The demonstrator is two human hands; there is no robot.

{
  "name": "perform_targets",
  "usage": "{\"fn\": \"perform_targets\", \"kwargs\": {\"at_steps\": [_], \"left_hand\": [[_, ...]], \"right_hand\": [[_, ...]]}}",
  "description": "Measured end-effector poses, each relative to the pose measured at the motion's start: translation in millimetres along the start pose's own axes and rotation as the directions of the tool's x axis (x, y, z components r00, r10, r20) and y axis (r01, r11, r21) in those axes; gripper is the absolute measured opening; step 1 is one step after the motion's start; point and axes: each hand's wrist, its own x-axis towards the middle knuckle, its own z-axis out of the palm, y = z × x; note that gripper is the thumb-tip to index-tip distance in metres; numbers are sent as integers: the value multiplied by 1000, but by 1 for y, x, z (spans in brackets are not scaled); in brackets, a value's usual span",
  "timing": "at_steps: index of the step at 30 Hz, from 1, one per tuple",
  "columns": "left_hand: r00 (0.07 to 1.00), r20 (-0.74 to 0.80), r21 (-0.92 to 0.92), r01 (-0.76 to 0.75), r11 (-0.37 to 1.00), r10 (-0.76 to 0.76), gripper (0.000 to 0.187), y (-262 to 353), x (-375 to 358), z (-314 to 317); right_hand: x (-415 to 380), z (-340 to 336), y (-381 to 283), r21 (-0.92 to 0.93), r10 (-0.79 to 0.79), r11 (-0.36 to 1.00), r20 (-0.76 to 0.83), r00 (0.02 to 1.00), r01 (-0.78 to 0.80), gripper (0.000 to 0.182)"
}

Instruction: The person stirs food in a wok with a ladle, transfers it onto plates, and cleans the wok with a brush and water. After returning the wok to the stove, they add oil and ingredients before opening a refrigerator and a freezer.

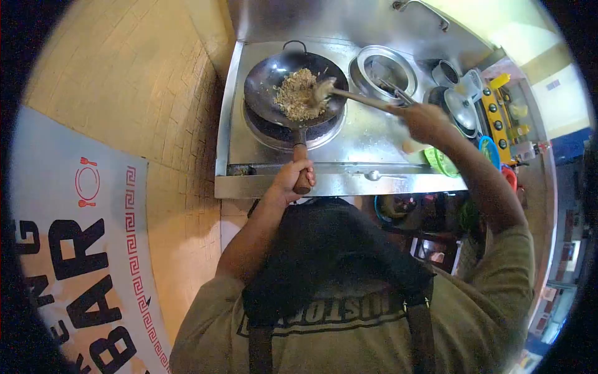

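My left hand (289, 179) is wrapped round the wooden handle of a dark wok (260, 86), which sits over the left burner of a steel stove. Brown fried rice (296, 93) is heaped in the middle and right of the wok. In my right hand (427, 124) is the handle of a long wok ladle (364, 98). The ladle's head is down in the rice at the right side and looks smeared by motion. My right arm reaches in from the right, across the stove's front edge.
Right of the wok stands a metal ring (408, 65) with a pot and utensils in it. Farther right are a lidded pan (461, 109), a green basket (442, 162) and a blue bowl (489, 149). A spoon (374, 176) lies on the front ledge. A tiled wall (168, 93) borders the left.
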Motion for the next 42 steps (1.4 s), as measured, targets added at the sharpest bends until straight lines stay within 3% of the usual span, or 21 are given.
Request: {"fn": "perform_targets", "kwargs": {"at_steps": [1, 3, 5, 8, 9, 11, 15, 17, 18, 20, 24, 27, 29, 30, 33, 34, 35, 37, 38, 40, 42], "left_hand": [[1000, 24, 3, 1, 1000, -1, 14, -3, 5, -9], [999, 38, -9, -27, 1000, 28, 12, 1, 12, -16], [998, -6, -58, -70, 996, 69, 9, -3, 10, -22], [997, -60, -62, -52, 997, 48, 11, -9, 15, -30], [996, -77, -70, -58, 996, 53, 12, -7, 17, -29], [995, -79, 6, -54, 998, 55, 13, -3, 14, -35], [998, -57, 193, -2, 981, 13, 14, 2, 18, -45], [997, -50, 99, -46, 994, 51, 12, 0, 21, -42], [996, -54, 47, -64, 997, 67, 11, -2, 20, -44], [995, -45, 62, -83, 995, 85, 11, -2, 23, -49], [992, -57, 35, -108, 994, 109, 13, -4, 24, -45], [992, -49, 35, -115, 993, 117, 14, -5, 23, -43], [994, -70, 81, -74, 994, 80, 14, 2, 25, -49], [995, -82, 104, -51, 993, 60, 13, 6, 24, -48], [997, -75, 32, -14, 999, 16, 11, -10, 9, -11], [995, -78, -16, -63, 998, 61, 12, -11, -3, 25], [993, -111, -13, -47, 999, 46, 12, -21, -11, 35], [985, -159, 13, -66, 998, 68, 14, -12, -8, 47], [979, -195, 29, -57, 998, 61, 15, -7, 0, 32], [993, -112, 28, -25, 999, 28, 16, -7, 9, 7], [998, -53, 38, -20, 999, 22, 16, -8, 14, 2]], "right_hand": [[26, 38, 5, 104, -42, 994, -34, 999, 45, 57], [50, 55, -2, 327, 21, 945, -13, 1000, -16, 58], [73, 96, -5, 508, 63, 860, -213, 975, 55, 57], [110, 124, -52, 712, 252, 701, -297, 921, 38, 47], [92, 76, -71, 856, 231, 493, 47, 972, -158, 44], [77, 59, -76, 944, 46, 296, 135, 990, -142, 42], [89, 66, -96, 960, 52, 240, 136, 989, -145, 45], [92, 53, -87, 985, -34, 38, 172, 985, -170, 50], [84, 51, -80, 954, -48, 293, 79, 996, -61, 50], [57, 51, -57, 671, -152, 723, -75, 986, 162, 51], [43, 54, -57, 235, -50, 971, 2, 999, 48, 60], [101, 67, -74, 462, 30, 887, -105, 994, 22, 58], [103, 48, -100, 652, 14, 757, 49, 999, -43, 57], [81, 38, -106, 610, -50, 791, -7, 999, 43, 56], [27, 41, -107, 315, -88, 944, -38, 995, 95, 56], [23, 29, -100, 295, -51, 955, 114, 992, 15, 56], [33, 51, -84, 332, -89, 939, -26, 996, 92, 53], [13, -8, -81, 738, -63, 671, 163, 985, -79, 52], [6, -20, -79, 830, -79, 542, 204, 976, -130, 52], [-15, -27, -71, 933, -132, 252, 296, 946, -257, 52], [-31, -28, -69, 910, -169, 362, 279, 945, -204, 48]]}}
